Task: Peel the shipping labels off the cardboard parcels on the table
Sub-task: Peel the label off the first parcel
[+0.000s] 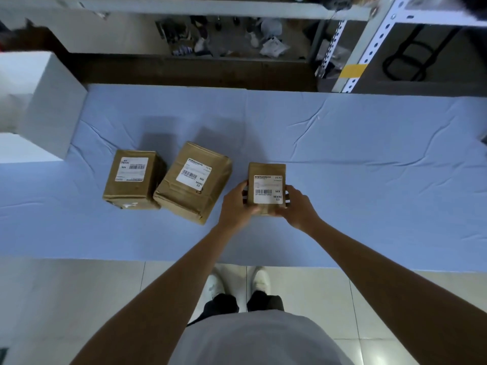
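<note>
Cardboard parcels, three in a row on the blue-covered table [369,180], all still labelled.
Left hand [237,206] and right hand [297,206] grip the small parcel [266,169] by its sides, toward the near edge; its label [268,189] reads "14/42, MX, MXRC 03". Middle parcel [189,198] just left shows "11/42"; left parcel [129,192] touches it, print blurred. White box [44,106] at the far left corner.

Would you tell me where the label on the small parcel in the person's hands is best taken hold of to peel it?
Probably at its near right corner, from the right: the label lies flat with no lifted edge, so a corner must be picked up, and that one sits beside the right hand while the left hand holds the small parcel.
</note>
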Motion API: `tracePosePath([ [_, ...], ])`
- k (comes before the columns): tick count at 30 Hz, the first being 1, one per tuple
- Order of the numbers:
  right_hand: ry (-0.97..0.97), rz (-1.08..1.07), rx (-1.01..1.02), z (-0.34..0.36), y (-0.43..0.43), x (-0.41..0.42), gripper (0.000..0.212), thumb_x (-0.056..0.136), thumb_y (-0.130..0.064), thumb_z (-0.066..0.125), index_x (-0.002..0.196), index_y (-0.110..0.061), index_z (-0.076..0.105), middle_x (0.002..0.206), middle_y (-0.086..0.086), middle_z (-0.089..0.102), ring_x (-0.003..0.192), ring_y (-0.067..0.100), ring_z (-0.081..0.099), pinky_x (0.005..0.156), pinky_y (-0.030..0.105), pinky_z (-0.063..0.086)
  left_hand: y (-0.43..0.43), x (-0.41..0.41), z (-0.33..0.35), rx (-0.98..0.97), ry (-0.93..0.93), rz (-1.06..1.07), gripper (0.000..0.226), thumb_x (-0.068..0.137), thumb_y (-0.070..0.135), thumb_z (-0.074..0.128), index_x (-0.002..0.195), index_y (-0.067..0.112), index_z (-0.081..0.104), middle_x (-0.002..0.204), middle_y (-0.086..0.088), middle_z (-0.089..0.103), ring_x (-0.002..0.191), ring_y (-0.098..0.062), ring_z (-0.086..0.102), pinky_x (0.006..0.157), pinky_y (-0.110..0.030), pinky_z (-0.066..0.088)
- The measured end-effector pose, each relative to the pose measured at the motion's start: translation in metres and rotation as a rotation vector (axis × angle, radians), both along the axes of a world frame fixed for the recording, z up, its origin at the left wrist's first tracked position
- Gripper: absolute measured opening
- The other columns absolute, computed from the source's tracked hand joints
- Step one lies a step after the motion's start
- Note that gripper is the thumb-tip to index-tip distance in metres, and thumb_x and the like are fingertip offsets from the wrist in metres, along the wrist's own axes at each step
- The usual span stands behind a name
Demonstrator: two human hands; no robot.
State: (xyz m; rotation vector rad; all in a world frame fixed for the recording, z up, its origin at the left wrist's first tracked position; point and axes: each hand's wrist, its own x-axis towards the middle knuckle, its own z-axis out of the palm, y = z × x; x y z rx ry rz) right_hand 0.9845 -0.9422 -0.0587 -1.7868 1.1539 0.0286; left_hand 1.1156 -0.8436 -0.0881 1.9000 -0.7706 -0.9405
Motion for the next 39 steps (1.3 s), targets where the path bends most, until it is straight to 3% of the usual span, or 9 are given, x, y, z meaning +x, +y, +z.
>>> tracePosePath([
  [7, -0.004, -0.008, 0.002, -0.006, 0.0, 0.01, 0.061, 0.079, -0.012, 0.072, 0.133, -0.012, 0.043, 0.119, 0.009, 0.062, 0.091, 0.017, 0.057, 0.057, 0.013, 0.045, 0.004, 0.007, -0.003, 0.015, 0.008, -0.002, 0.062, 0.069, 0.003, 0.075, 0.127, 0.01, 0.052, 0.114, -0.003, 0.064, 0.106, -0.025, 0.064, 0.089, -0.041, 0.054],
  [11, 0.013, 0.003, 0.006, -0.009, 0.002, 0.009, 0.064, 0.079, -0.011, 0.072, 0.135, -0.012, 0.042, 0.121, 0.008, 0.06, 0.097, 0.021, 0.059, 0.056, 0.014, 0.045, 0.007, 0.005, -0.004, 0.021, -0.048, -0.008, 0.09, 0.065, 0.027, 0.075, 0.142, 0.013, 0.032, 0.12, -0.008, 0.062, 0.108, -0.024, 0.063, 0.088, -0.042, 0.054],
  [13, 0.029, 0.007, 0.001, -0.01, 0.003, 0.008, 0.063, 0.079, -0.011, 0.072, 0.135, -0.012, 0.041, 0.12, 0.007, 0.06, 0.102, 0.025, 0.061, 0.058, 0.017, 0.047, 0.008, 0.002, -0.007, -0.003, -0.106, -0.027, 0.092, 0.069, 0.021, 0.075, 0.146, 0.022, 0.025, 0.128, -0.008, 0.056, 0.116, -0.023, 0.057, 0.089, -0.042, 0.053],
  [16, 0.055, 0.008, -0.017, -0.013, 0.002, 0.009, 0.058, 0.083, -0.011, 0.066, 0.135, -0.013, 0.041, 0.122, 0.007, 0.06, 0.104, 0.027, 0.061, 0.071, 0.029, 0.054, 0.007, 0.002, -0.008, -0.019, -0.153, -0.038, 0.081, 0.061, 0.019, 0.068, 0.133, 0.038, 0.036, 0.123, -0.004, 0.055, 0.116, -0.022, 0.054, 0.09, -0.049, 0.052],
  [24, 0.049, -0.007, -0.002, -0.011, 0.002, 0.01, 0.062, 0.082, -0.009, 0.066, 0.138, -0.014, 0.039, 0.125, 0.009, 0.06, 0.108, 0.029, 0.061, 0.081, 0.031, 0.053, 0.005, 0.004, -0.007, -0.051, -0.205, -0.07, 0.079, 0.059, 0.012, 0.068, 0.129, 0.035, 0.041, 0.12, -0.002, 0.058, 0.113, -0.023, 0.056, 0.089, -0.049, 0.051],
  [28, 0.045, -0.01, 0.014, -0.009, 0.003, 0.01, 0.064, 0.081, -0.008, 0.069, 0.137, -0.013, 0.04, 0.124, 0.009, 0.06, 0.108, 0.028, 0.06, 0.077, 0.028, 0.051, 0.005, 0.006, -0.009, -0.043, -0.171, -0.067, 0.078, 0.058, 0.009, 0.07, 0.126, 0.036, 0.042, 0.118, 0.0, 0.06, 0.109, -0.019, 0.059, 0.088, -0.047, 0.053],
  [31, 0.035, -0.027, 0.035, -0.008, 0.004, 0.01, 0.067, 0.078, -0.007, 0.072, 0.137, -0.013, 0.04, 0.123, 0.009, 0.06, 0.106, 0.027, 0.061, 0.075, 0.027, 0.05, 0.004, 0.007, -0.004, -0.049, -0.145, -0.067, 0.074, 0.061, 0.004, 0.071, 0.127, 0.025, 0.046, 0.118, -0.003, 0.06, 0.101, -0.013, 0.062, 0.087, -0.035, 0.054],
  [34, 0.038, -0.026, 0.043, -0.006, 0.005, 0.01, 0.067, 0.078, -0.007, 0.072, 0.137, -0.012, 0.04, 0.123, 0.01, 0.06, 0.107, 0.029, 0.061, 0.076, 0.027, 0.05, 0.001, 0.008, -0.001, -0.053, -0.192, -0.058, 0.065, 0.065, -0.002, 0.074, 0.124, 0.012, 0.05, 0.112, 0.002, 0.058, 0.096, -0.008, 0.055, 0.08, -0.004, 0.044],
  [39, 0.061, -0.015, 0.05, -0.004, 0.005, 0.011, 0.065, 0.078, -0.006, 0.07, 0.135, -0.013, 0.041, 0.122, 0.01, 0.06, 0.103, 0.026, 0.06, 0.069, 0.024, 0.048, -0.006, 0.012, -0.004, -0.006, -0.216, 0.007, 0.04, 0.08, 0.01, 0.066, 0.116, 0.02, 0.053, 0.113, -0.005, 0.063, 0.106, -0.019, 0.06, 0.09, -0.034, 0.053],
])
